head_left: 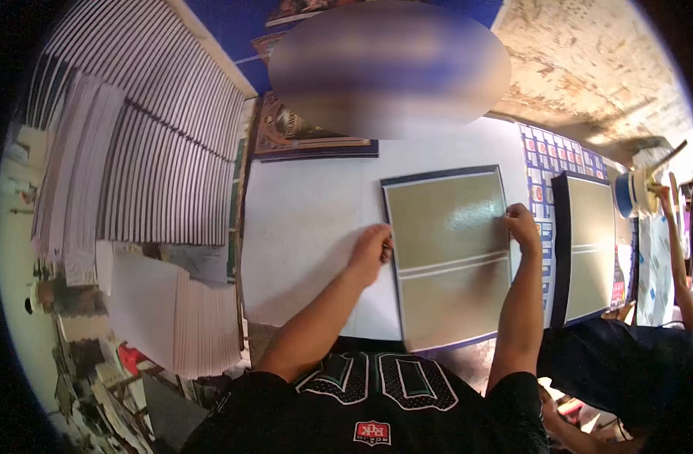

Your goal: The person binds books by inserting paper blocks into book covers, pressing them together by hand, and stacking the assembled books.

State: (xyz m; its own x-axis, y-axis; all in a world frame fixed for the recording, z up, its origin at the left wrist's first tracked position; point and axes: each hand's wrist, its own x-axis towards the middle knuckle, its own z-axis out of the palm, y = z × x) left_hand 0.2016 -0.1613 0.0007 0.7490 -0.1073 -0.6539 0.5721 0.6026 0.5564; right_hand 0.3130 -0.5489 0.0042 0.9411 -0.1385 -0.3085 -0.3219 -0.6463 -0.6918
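A hardcover book cover (452, 227), inner side up, lies open at a slight tilt over the white tabletop (308, 197). Its two boards are greenish-beige with dark turned-in edges, and pale lines cross the middle. My left hand (373, 248) is closed at the cover's left edge; the fingertips are partly hidden. On the opposite edge, my right hand (522, 225) pinches the cover between thumb and fingers. The cover's near end reaches over the table's front edge, close to my body.
Tall stacks of books (168, 174) and a block of loose pages (203, 325) stand at left. A decorated book (308, 140) lies at the back. At right are another cover (590, 250), a blue-and-white tub (635, 194) and a co-worker's arm (677, 257).
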